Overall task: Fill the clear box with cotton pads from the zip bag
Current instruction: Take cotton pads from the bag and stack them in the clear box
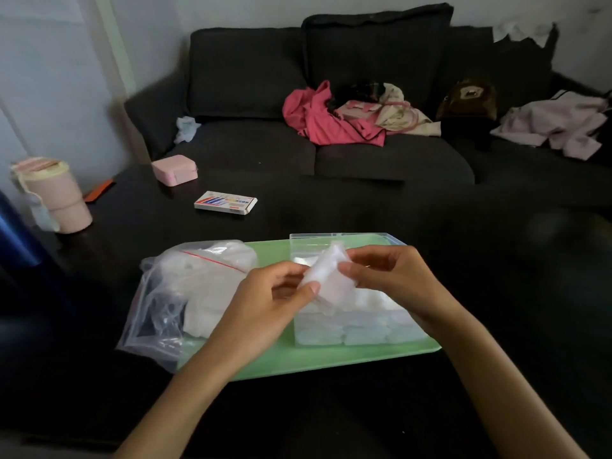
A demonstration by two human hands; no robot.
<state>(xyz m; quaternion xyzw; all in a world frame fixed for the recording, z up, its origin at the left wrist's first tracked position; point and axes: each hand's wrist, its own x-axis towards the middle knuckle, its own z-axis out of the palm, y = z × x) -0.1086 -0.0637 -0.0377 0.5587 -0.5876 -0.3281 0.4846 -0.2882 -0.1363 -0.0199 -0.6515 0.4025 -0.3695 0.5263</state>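
Both hands, left hand (275, 293) and right hand (384, 276), pinch a soft stack of cotton pads (326, 279) above the clear box (347, 323), so a loose grip could spill pads onto the green tray (298, 359) beside the zip bag (185, 286).

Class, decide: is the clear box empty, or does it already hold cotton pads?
Partly filled: white cotton pads show through the clear box walls.

1. This is a home living room: a dark grey sofa (331, 104) with loose back cushions fills the far side.
2. Clothes (331, 117) lie in heaps on its seat, with a small brown bag (467, 99) beside them.
3. A low dark counter (331, 210) in front carries household bits: a pink case (174, 169), a pink cup (56, 193) and a small printed box (225, 202).
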